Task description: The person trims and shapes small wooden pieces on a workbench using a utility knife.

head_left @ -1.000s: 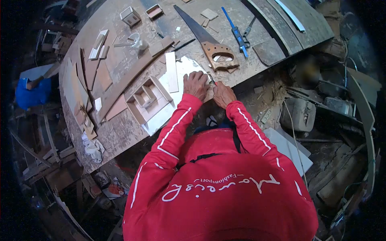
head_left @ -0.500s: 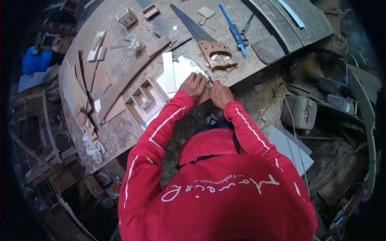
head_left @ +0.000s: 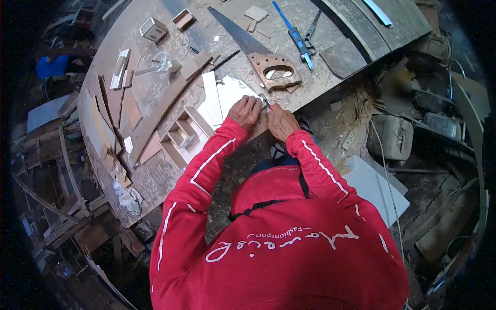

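Note:
My left hand (head_left: pixel 246 112) is closed, its fingers bent together and pressed down on the near edge of a white sheet (head_left: pixel 231 92) at the bench edge. Close beside it, my right hand (head_left: pixel 282 123) is closed round a small cutter (head_left: pixel 266 103) with a bit of red and a metal tip showing. The tip points at the sheet near my left fingertips; whether it touches is too small to tell. A white strip (head_left: pixel 211 93) lies left of the sheet. Next to my left forearm sits a divided wooden box (head_left: pixel 182 135).
A handsaw (head_left: pixel 275 71) lies just beyond my hands, with a blue bar clamp (head_left: pixel 298 41) to its right. Wood strips (head_left: pixel 168 106), a plastic cup (head_left: pixel 168 64) and two small boxes (head_left: pixel 154 29) spread over the workbench (head_left: pixel 150 199). A jerrycan (head_left: pixel 391 137) stands right of the bench.
The view has turned slightly, so the bench items appear shifted. Both hands stay at the sheet's edge with the cutter in my right. At far left, the person in blue shows less.

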`<action>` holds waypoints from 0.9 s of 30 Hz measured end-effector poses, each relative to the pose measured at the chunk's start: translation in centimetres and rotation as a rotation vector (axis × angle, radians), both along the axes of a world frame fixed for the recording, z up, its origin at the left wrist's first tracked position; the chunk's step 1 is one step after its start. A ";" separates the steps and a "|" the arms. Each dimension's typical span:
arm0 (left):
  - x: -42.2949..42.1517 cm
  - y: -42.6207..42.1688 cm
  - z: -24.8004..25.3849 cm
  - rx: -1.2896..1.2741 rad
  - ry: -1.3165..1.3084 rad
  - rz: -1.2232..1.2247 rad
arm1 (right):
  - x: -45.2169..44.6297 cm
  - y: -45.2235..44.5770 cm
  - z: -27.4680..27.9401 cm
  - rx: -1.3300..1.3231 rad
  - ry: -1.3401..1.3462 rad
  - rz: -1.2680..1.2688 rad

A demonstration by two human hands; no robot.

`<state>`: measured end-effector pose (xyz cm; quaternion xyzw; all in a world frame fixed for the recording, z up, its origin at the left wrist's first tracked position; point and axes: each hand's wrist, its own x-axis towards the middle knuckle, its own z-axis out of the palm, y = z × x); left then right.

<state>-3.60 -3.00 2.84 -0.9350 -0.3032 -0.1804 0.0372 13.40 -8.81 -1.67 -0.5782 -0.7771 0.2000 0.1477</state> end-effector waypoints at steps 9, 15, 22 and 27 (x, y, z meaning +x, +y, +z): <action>0.3 -0.1 0.7 -0.066 -0.004 0.093 | 0.5 1.7 -0.5 -0.005 -0.112 0.181; 1.3 -0.7 1.2 -0.224 0.009 0.330 | 0.3 1.2 0.0 0.103 -0.188 0.182; 2.8 0.0 2.9 -0.528 -0.156 0.671 | -1.0 2.2 -0.8 -0.332 0.133 -0.076; 2.8 0.1 2.4 -0.589 -0.170 0.795 | -0.9 2.1 -0.4 -0.347 0.135 -0.058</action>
